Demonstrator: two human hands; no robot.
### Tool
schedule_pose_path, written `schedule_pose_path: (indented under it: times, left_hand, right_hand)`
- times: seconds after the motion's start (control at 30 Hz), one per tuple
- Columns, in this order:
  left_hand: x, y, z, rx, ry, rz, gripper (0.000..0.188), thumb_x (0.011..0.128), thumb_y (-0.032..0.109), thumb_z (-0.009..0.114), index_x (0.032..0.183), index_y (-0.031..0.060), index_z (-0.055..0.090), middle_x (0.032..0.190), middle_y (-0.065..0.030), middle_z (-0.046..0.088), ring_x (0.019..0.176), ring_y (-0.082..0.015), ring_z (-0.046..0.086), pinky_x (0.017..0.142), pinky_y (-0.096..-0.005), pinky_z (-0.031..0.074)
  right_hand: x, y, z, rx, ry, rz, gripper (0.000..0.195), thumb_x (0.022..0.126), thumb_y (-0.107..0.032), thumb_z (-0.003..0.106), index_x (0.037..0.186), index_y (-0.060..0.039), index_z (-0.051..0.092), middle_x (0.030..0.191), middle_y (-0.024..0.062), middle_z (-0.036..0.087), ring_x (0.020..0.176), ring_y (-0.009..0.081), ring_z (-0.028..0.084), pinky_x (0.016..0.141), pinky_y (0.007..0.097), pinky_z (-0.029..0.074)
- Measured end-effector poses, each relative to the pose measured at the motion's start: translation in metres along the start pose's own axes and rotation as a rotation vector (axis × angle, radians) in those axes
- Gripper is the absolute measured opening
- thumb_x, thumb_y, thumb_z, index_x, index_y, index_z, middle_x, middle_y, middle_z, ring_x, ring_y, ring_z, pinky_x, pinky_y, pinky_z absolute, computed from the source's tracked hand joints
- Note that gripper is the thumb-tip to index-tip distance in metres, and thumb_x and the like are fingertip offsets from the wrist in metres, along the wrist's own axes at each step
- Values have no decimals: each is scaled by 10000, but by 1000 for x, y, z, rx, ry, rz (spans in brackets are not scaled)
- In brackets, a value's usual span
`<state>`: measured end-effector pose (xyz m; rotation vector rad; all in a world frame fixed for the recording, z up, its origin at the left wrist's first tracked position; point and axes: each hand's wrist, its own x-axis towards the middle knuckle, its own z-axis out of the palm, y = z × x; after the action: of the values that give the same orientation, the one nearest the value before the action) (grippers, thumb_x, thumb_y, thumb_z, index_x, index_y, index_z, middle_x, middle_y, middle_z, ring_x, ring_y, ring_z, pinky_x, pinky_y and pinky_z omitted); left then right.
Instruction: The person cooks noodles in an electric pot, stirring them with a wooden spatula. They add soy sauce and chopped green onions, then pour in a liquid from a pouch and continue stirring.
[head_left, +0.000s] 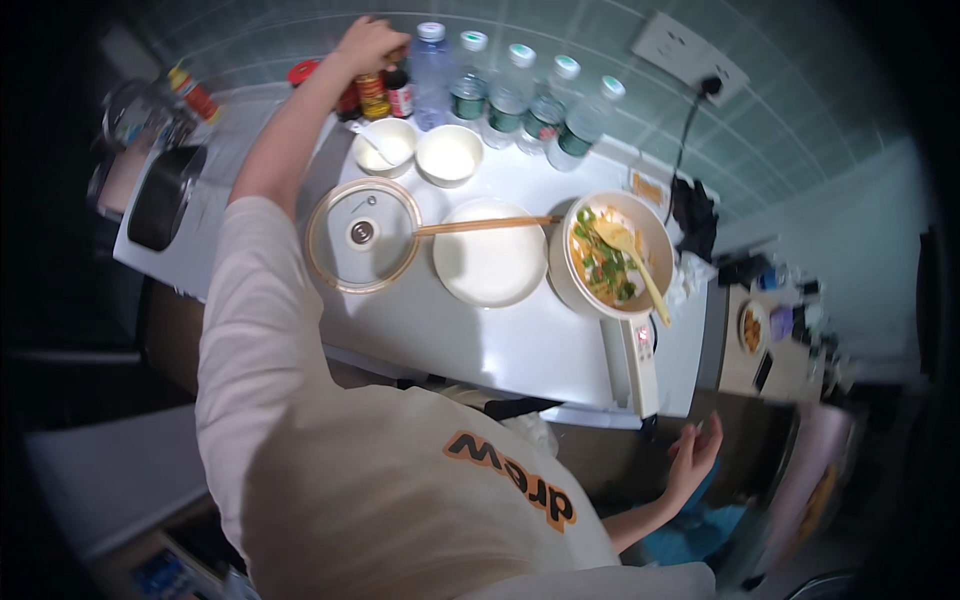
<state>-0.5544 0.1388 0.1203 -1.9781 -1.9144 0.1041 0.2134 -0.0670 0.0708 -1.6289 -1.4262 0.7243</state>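
Observation:
At the back left, my left hand (369, 46) is on or just above the tops of an amber oil bottle (373, 96) and a small dark bottle with a red and white label (399, 94); its grip is partly hidden. My right hand (697, 450) hangs beyond the counter's front edge at lower right, fingers apart, with nothing plainly held. Between them, a cream electric pot (561, 259) holds green leaves and orange-yellow strips, with a pale yellow spoon (637, 262) resting inside. Wooden chopsticks (487, 225) lie across a white plate (491, 266), left ends by a round glass lid (337, 255).
Two white bowls (450, 155) stand behind the plate, one with a white spoon. Several plastic bottles (513, 97) line the tiled wall. A black cord (684, 142) runs from the wall socket near a black bundle (697, 225). A sink (166, 196) is at far left.

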Motion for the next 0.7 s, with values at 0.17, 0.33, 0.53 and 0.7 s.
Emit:
schedule_pose_path:
  times: [0.17, 0.33, 0.53, 0.7]
  left_hand:
    - [5, 8, -17, 32, -158, -17, 363, 685, 195, 799, 1007, 183, 633, 939, -14, 679, 1046, -257, 623, 890, -495, 448]
    - [-4, 3, -28, 63, -103, -30, 451, 693, 186, 787, 1109, 142, 618, 1119, -59, 653, 1161, -268, 578, 947, -480, 449]
    - [-36, 24, -83, 11, 472, -220, 264, 760, 192, 737, 1000, 101, 674, 1005, -64, 679, 969, -236, 657, 812, -388, 513]
    - [-94, 139, -142, -1140, 574, -99, 118, 920, 102, 643, 1005, 25, 670, 858, -20, 669, 787, -86, 640, 683, -210, 479]
  right_hand:
    - [5, -5, 8, -6, -22, -15, 468, 973, -107, 613, 1407, -33, 455, 764, -5, 537, 570, 29, 457, 495, 180, 367]
    - [-1, -7, 16, 69, 21, -33, 420, 963, -85, 624, 1364, -35, 512, 783, -26, 555, 607, 18, 456, 525, 173, 356]
    - [-12, -5, 26, 254, 76, -100, 195, 939, -44, 640, 1129, -2, 658, 713, -54, 535, 609, 7, 451, 538, 163, 330]
    - [-2, -49, 21, 284, -355, -277, 44, 827, -35, 702, 864, -15, 713, 638, -44, 578, 532, 25, 473, 488, 185, 359]
